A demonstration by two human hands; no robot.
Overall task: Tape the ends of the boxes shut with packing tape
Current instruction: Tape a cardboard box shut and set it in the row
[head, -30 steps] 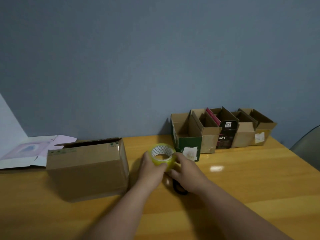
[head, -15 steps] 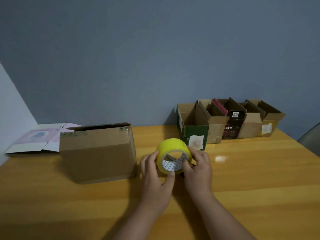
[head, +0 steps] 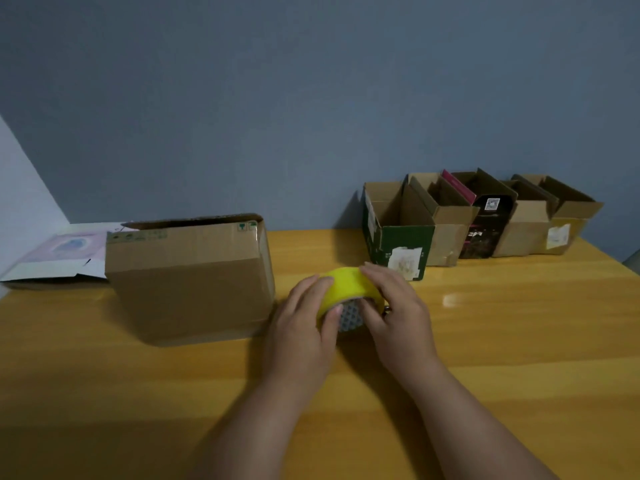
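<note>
A yellow roll of packing tape (head: 346,284) is held between both hands just above the wooden table (head: 519,341). My left hand (head: 304,323) grips its left side, thumb on the patterned core. My right hand (head: 394,313) curls over its top and right side. A large brown cardboard box (head: 190,278) lies to the left of my hands, its open end facing the wall. A row of several small open boxes (head: 478,216) stands at the back right, the nearest one green (head: 401,244).
A flattened white and pink carton (head: 59,254) lies at the far left against the wall. A small dark object (head: 387,309) peeks out behind my right hand. The table's right corner is near the box row.
The roll has been turned in my hands, so its yellow outer face now points up and the core opening is mostly covered. The view has shifted slightly.
</note>
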